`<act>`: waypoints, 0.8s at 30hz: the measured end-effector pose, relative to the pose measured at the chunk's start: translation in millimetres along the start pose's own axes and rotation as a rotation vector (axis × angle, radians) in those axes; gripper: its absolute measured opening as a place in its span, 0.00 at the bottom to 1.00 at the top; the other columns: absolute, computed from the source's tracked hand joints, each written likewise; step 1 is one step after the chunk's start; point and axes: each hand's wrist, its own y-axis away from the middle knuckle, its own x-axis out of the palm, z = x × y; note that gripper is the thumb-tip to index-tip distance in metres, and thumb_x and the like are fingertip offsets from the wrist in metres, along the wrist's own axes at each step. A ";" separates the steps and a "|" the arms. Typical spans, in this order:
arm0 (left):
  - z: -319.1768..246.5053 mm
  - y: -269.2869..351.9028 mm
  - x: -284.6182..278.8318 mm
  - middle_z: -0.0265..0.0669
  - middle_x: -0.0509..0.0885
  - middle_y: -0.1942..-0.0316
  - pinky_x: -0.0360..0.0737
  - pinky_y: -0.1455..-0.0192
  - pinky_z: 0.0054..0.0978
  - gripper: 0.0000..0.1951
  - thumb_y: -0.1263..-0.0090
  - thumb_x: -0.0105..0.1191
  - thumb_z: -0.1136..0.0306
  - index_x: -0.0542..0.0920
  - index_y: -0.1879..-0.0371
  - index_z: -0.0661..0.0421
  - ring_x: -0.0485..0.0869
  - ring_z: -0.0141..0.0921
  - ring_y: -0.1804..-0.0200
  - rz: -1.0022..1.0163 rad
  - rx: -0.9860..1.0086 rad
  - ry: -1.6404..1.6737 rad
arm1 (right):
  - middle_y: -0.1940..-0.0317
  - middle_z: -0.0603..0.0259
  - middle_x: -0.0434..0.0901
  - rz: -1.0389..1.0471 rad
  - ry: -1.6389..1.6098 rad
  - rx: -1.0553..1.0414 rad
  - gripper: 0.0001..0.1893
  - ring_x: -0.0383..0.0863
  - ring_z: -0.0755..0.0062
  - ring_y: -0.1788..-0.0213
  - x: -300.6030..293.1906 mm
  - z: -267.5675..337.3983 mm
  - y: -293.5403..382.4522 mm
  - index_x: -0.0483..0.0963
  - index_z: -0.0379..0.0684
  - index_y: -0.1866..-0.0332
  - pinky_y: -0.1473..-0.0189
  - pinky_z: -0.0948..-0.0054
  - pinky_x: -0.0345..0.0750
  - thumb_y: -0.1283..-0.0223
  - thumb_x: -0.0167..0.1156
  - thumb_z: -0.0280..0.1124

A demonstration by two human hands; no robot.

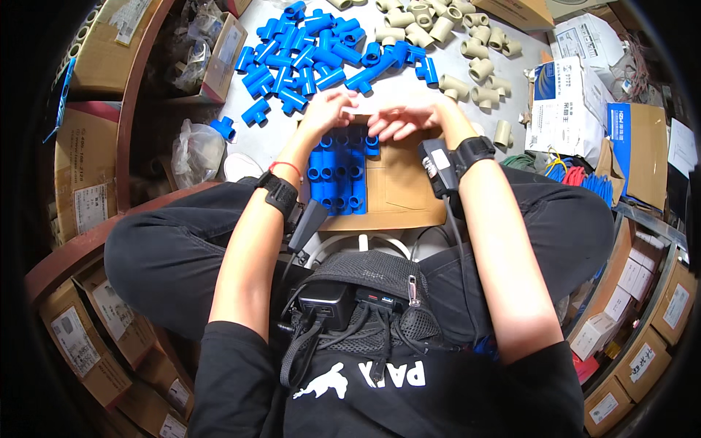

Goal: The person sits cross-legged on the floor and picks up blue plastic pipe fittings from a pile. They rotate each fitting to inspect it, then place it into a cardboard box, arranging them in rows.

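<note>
A cardboard box (pixel 405 180) stands between my legs, with rows of blue plastic tee pipe fittings (pixel 337 174) packed in its left part; bare cardboard shows on its right. Above the box's far left corner is my left hand (pixel 332 109), fingers bent and apart, nothing seen in it. My right hand (pixel 402 117) hovers over the far edge, palm partly turned up, fingers loosely spread and holding nothing visible. Just beyond both hands lies a loose heap of blue tee fittings (pixel 304 52). Beige plastic tee fittings (pixel 453 86) are scattered to its right.
A clear plastic bag (pixel 198 150) lies at the left by a red-brown metal shelf frame (pixel 129 109). Cartons (pixel 85 164) fill the shelves on both sides. At the right are a white printed package (pixel 567 104) and coils of coloured wire (pixel 580 178).
</note>
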 end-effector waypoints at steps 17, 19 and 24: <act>0.8 -48.0 -8.1 0.45 0.60 0.40 0.62 0.39 0.43 0.26 0.34 0.44 0.58 0.59 0.42 0.62 0.60 0.42 0.39 -0.131 -0.157 0.293 | 0.44 0.48 0.66 -0.865 0.462 -0.433 0.30 0.68 0.61 0.45 -45.5 -27.0 -112.8 0.58 0.35 0.40 0.45 0.70 0.66 0.51 0.55 0.31; -1.7 -50.8 -10.6 0.43 0.56 0.37 0.55 0.38 0.53 0.29 0.35 0.43 0.53 0.57 0.39 0.56 0.56 0.43 0.36 -0.080 -0.187 0.236 | 0.44 0.47 0.65 -0.894 0.412 -0.469 0.32 0.65 0.57 0.41 -48.1 -26.3 -117.9 0.58 0.34 0.41 0.41 0.69 0.62 0.54 0.56 0.31; -7.7 -62.3 -12.8 0.39 0.51 0.34 0.47 0.38 0.58 0.32 0.35 0.40 0.49 0.52 0.36 0.51 0.49 0.44 0.33 -0.038 -0.269 0.175 | 0.45 0.52 0.67 -0.925 0.435 -0.425 0.34 0.70 0.62 0.48 -49.5 -21.3 -122.5 0.58 0.37 0.40 0.47 0.71 0.68 0.58 0.57 0.27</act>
